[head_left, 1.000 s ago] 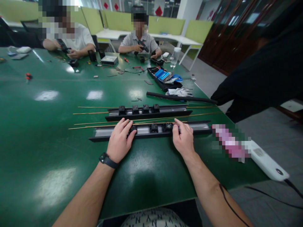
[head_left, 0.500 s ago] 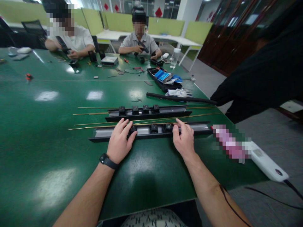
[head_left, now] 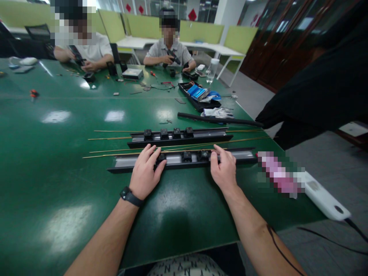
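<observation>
A long black channel rail with a pale inner strip lies crosswise in front of me. Small black blocks sit in it, among them a middle block and a right block. My left hand, with a dark band on the wrist, rests over the rail's left part, fingers stretched and thumb apart beside another block it partly covers. Over the right part lies my right hand, index finger extended and thumb raised near the right block. Thin brass-coloured rods run along the rail's far side.
Behind lies a second black rail holding several blocks. Farther back are a black tube, white gloves and a black tray with blue items. A white power strip lies at right. Two people sit across the green table.
Both hands keep their places on the near rail. The view has shifted very slightly; nothing else has visibly moved.
</observation>
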A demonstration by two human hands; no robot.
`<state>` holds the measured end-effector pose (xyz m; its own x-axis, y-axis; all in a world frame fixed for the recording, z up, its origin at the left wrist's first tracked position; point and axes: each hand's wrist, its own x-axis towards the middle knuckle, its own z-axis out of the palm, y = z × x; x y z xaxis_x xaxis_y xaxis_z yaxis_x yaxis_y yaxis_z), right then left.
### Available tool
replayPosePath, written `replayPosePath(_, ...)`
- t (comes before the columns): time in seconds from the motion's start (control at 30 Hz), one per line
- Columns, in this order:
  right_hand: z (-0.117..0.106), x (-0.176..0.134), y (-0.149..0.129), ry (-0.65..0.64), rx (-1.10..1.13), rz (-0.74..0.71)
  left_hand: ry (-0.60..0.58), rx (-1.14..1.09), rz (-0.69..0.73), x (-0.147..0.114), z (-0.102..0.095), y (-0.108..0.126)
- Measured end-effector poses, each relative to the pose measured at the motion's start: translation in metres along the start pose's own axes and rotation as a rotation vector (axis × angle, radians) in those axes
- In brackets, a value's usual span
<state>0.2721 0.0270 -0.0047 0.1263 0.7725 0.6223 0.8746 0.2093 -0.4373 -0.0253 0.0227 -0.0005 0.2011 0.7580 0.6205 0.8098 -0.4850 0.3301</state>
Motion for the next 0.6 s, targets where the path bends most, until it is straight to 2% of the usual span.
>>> replayPosePath(0.6, -0.0011, 0.0005, -0.0014, -0.011, 0.004, 0.017, -0.016, -0.015, -0.015, -0.0001, -0.0010, 0.0015)
